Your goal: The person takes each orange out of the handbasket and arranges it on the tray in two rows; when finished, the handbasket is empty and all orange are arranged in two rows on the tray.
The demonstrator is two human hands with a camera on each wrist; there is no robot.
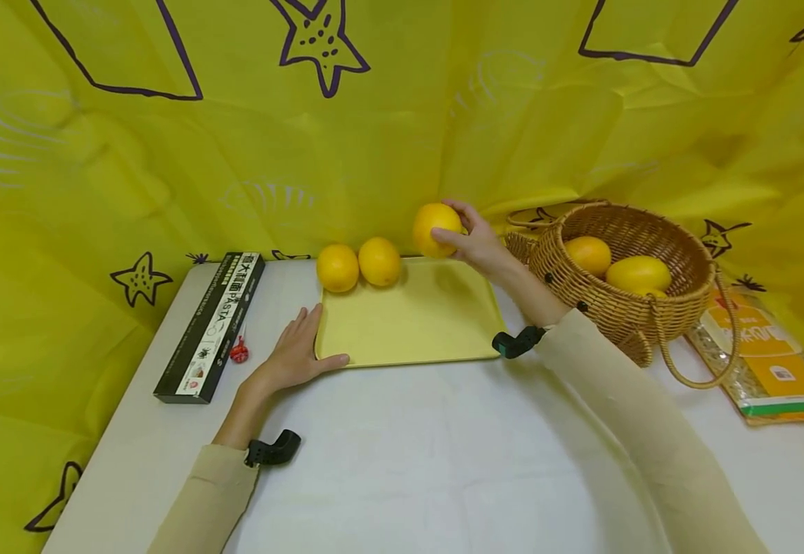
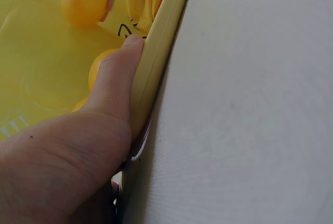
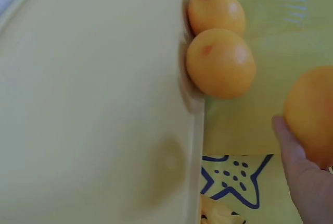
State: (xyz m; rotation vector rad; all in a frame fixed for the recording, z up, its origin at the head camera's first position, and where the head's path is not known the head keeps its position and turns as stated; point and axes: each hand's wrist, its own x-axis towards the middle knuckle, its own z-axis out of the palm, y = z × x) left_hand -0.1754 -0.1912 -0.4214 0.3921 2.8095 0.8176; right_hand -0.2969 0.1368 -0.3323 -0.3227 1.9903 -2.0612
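Note:
My right hand (image 1: 474, 238) grips an orange (image 1: 437, 229) above the far edge of a pale yellow tray (image 1: 415, 331). In the right wrist view, that orange (image 3: 315, 114) shows at the right edge with a finger against its side. Two more oranges (image 1: 338, 268) (image 1: 379, 261) lie side by side at the tray's far left corner. My left hand (image 1: 298, 350) rests at the near left corner of the tray, fingers extended along its left side. In the left wrist view, the thumb (image 2: 117, 78) lies straight along the tray's rim (image 2: 161, 36).
A wicker basket (image 1: 550, 288) with several yellow-orange fruits stands right of the tray, its handle hanging forward. Behind it lies a plastic food packet (image 1: 768, 354). Left of the tray are a black pasta box (image 1: 211, 327) and a red lollipop (image 1: 239, 352). Yellow cloth (image 1: 388, 154) hangs behind the table.

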